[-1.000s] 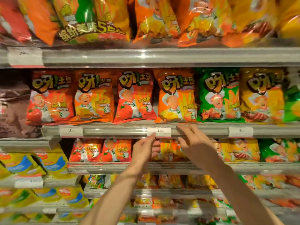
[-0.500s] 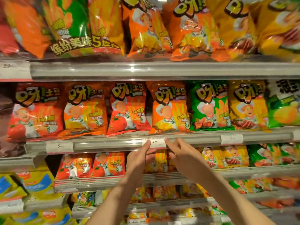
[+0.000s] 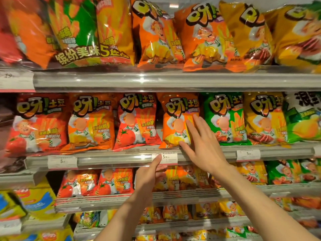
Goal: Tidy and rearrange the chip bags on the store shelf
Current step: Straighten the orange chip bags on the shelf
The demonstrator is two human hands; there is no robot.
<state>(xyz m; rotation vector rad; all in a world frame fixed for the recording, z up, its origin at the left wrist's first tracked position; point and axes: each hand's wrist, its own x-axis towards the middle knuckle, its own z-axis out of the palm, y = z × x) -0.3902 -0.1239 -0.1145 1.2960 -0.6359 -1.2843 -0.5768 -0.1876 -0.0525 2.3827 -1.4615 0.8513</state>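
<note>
Orange chip bag (image 3: 175, 119) stands upright on the middle shelf (image 3: 121, 158), long axis vertical, printed face out toward the aisle, logo at the top, and its top leans a touch to the left. It sits fourth along the row, between a red tomato bag (image 3: 137, 120) and a green bag (image 3: 225, 117). The right hand (image 3: 205, 146) lies flat against its lower right front, fingers (image 3: 192, 129) straight and spread, gripping nothing, thumb down at the bag's bottom edge. The left hand (image 3: 149, 176) is lower, below the shelf lip, one fingertip up on the white price tag (image 3: 165, 158); its other fingers curl loosely, holding nothing. More bags line the shelves above and below.
</note>
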